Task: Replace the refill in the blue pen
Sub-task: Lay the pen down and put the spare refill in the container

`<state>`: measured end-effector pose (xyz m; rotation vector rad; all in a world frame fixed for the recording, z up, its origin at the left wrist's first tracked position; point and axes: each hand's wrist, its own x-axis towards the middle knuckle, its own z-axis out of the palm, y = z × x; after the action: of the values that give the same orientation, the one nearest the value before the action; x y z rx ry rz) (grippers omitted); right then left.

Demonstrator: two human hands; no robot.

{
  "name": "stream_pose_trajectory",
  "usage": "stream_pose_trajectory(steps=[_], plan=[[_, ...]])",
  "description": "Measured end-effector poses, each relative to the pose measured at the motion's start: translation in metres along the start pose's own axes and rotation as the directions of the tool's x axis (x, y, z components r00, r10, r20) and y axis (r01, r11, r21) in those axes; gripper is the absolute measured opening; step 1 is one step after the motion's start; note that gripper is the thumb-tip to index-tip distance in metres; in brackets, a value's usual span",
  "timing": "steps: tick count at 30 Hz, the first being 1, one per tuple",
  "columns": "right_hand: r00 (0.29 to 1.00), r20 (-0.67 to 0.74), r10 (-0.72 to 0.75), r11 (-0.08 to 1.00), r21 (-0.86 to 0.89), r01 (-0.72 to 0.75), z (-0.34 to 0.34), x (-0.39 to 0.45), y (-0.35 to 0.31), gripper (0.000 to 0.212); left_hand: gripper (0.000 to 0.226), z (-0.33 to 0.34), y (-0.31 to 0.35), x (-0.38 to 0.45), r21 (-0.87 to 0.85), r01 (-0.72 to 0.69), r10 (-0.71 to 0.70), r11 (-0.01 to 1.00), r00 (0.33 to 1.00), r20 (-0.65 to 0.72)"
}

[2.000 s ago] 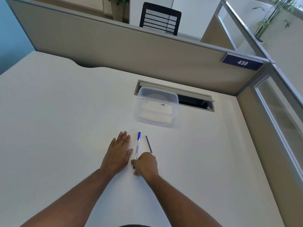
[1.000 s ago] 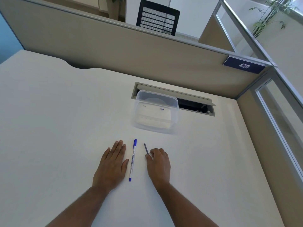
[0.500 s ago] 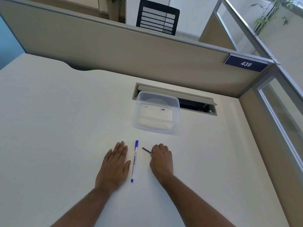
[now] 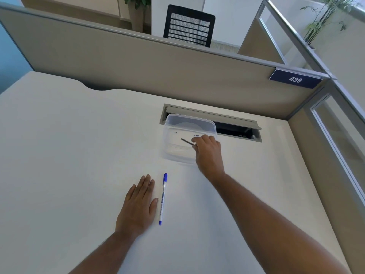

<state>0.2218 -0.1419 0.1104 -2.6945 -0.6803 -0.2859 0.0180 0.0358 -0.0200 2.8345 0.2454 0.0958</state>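
Pinching refill point(image 4: 187, 142) — right hand point(image 4: 208, 153); left hand point(image 4: 138, 204) flat; pen point(image 4: 163, 198) lengthwise, cap away.

Scene is brightly and evenly lit; daylight appears to enter from the far right, where the glazed partition point(image 4: 335, 143) and the wall behind it are washed out. The white bench point(image 4: 69, 155) reads pale and low in contrast, with a cooler bluish cast toward the near centre. Shadows are soft and faint: a thin one beside the left hand point(image 4: 138, 204), a weak one under the clear container point(image 4: 171, 157). No hard glare. Wide-angle distortion bends the divider panel point(image 4: 138, 62) and frame lines at the edges. Focus is slightly soft throughout, with mild blur on the right hand point(image 4: 207, 153).
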Motion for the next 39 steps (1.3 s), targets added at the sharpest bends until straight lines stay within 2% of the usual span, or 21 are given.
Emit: stream_pose_trajectory(steps=[3,9,18,29,39], plan=[[1.0,0.015,-0.009,0.999,-0.041,0.009,-0.006,0.022,0.006,0.016,0.058,-0.001,0.001,0.0,-0.006,0.004,-0.004,1.0,1.0,-0.002],[0.982,0.187,0.024,0.993,-0.115,-0.003,-0.001,0.044,0.013,0.026,0.058,-0.003,0.002,0.0,-0.012,0.001,-0.002,1.0,1.0,-0.01],[0.946,0.321,0.051,0.985,-0.172,0.005,0.011,0.051,0.011,0.034,0.057,-0.003,0.002,0.0,-0.005,-0.012,0.012,1.0,1.0,-0.025],[0.921,0.384,0.066,0.987,-0.159,-0.005,0.011,0.055,0.011,0.038,0.057,-0.001,0.001,0.0,0.003,-0.01,0.01,1.0,1.0,-0.016],[0.939,0.337,0.066,0.99,-0.141,-0.019,0.004,0.051,0.016,0.04,0.058,-0.001,0.0,0.0,0.01,-0.003,0.003,1.0,1.0,0.001]])
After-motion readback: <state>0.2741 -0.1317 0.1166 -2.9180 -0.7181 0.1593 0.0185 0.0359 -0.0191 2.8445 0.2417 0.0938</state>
